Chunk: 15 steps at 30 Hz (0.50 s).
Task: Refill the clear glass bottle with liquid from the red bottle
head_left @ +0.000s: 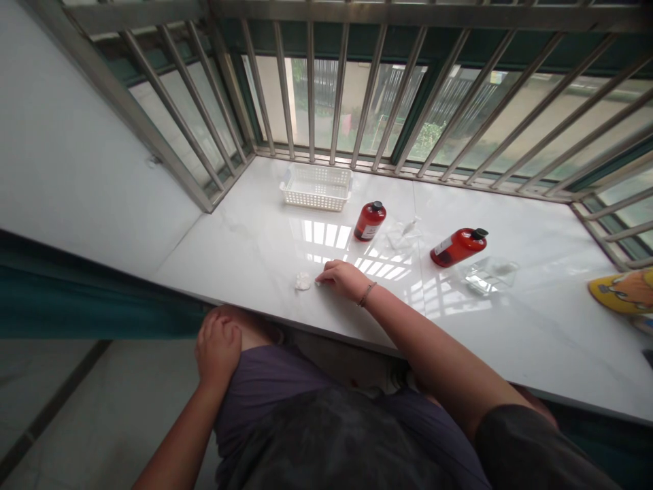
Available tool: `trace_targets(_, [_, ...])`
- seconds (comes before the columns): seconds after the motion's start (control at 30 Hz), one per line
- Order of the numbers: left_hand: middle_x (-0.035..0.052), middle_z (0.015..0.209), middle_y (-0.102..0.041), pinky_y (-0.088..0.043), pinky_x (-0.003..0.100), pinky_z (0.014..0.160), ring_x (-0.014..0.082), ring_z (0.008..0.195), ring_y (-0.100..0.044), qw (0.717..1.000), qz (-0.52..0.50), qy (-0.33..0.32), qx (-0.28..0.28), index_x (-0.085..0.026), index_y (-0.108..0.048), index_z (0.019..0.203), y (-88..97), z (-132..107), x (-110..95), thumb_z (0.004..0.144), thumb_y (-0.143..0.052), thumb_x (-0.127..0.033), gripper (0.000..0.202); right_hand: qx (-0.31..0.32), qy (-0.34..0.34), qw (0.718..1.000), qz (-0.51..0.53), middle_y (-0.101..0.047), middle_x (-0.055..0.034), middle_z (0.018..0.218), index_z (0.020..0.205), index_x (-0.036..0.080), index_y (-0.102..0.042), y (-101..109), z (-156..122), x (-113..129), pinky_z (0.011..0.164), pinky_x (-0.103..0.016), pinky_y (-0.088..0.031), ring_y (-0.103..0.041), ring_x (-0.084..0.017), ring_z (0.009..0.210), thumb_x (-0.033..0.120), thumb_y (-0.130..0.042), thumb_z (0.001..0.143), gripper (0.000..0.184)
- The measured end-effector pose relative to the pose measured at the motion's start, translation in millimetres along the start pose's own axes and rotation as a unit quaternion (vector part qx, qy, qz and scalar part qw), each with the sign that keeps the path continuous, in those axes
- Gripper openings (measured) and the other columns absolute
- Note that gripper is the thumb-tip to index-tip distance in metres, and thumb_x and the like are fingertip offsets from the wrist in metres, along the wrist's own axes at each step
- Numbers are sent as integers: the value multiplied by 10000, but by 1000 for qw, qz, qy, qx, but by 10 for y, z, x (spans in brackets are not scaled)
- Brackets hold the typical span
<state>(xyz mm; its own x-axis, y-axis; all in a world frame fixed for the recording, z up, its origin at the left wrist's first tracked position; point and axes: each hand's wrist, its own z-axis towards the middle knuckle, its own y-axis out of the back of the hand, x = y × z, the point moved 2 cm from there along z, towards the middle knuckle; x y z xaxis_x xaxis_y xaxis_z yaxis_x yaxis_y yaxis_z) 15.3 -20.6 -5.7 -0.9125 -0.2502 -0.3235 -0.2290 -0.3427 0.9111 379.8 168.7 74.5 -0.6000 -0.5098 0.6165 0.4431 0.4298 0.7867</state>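
My right hand [343, 278], with a bracelet at the wrist, rests low over the white marbled sill. Its fingertips are pinched together on a small white scrap [318, 283], mostly covered by the fingers. Just left of it lies a crumpled white wad [303, 281], like tissue or cotton, apart from the hand. My left hand [219, 344] lies flat over my knee, holding nothing. Beyond the right hand, a red bottle with a black cap [369, 223] stands upright. A second red bottle [456, 248], also black-capped, is farther right.
A white perforated basket [316, 197] sits near the window bars. Clear crinkled plastic [403, 235] lies between the bottles, and a clear tray-like piece [490, 274] is beside the right one. A yellow patterned object [620, 292] is at the far right. Metal bars [337, 95] enclose the back.
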Motion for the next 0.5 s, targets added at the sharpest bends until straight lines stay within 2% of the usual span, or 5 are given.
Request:
trace_targets(0.1, [209,1554,-601,-413,557,1273,394,1468,-544,1000,-5,10,0,-160,-686,1226,6,1,-2,1006,-533,-369,340,26,13,999,35,-781,-64,1026,1074,262,-894,67,-141,-8,965,-324,-521,-705,-220,1001,88,-663,966,309])
trace_targets(0.2, [223,1549,-602,-401,563,1281,397,1467,-541,1000,-11,8,-3,-150,-692,1222,14,8,-5,996,-537,-360,346,34,-4,996,79,-783,-67,1001,1028,263,-898,131,-388,-11,969,-347,-528,-704,-227,977,127,-688,953,261])
trace_targets(0.33, [224,1555,-593,-395,565,1286,393,1474,-533,1000,-12,5,-2,-151,-693,1221,11,8,-1,996,-538,-358,342,36,-56,985,159,-806,-48,931,966,270,-895,195,-783,-70,915,-348,-565,-727,-225,899,304,-804,907,114])
trace_targets(0.4, [218,1561,-590,-412,568,1271,400,1469,-534,1000,-5,13,2,-153,-690,1229,7,2,0,1000,-538,-364,346,12,-100,974,203,-822,-51,945,1047,248,-883,218,-938,-150,834,-329,-587,-740,-215,853,437,-776,935,244])
trace_targets(0.5, [207,1566,-590,-427,574,1255,411,1465,-532,1000,4,20,7,-160,-689,1245,7,-7,-7,998,-546,-369,354,-73,-177,950,248,-826,-90,1054,1213,190,-818,226,-1054,-307,767,-305,-597,-749,-201,859,581,-628,1011,479])
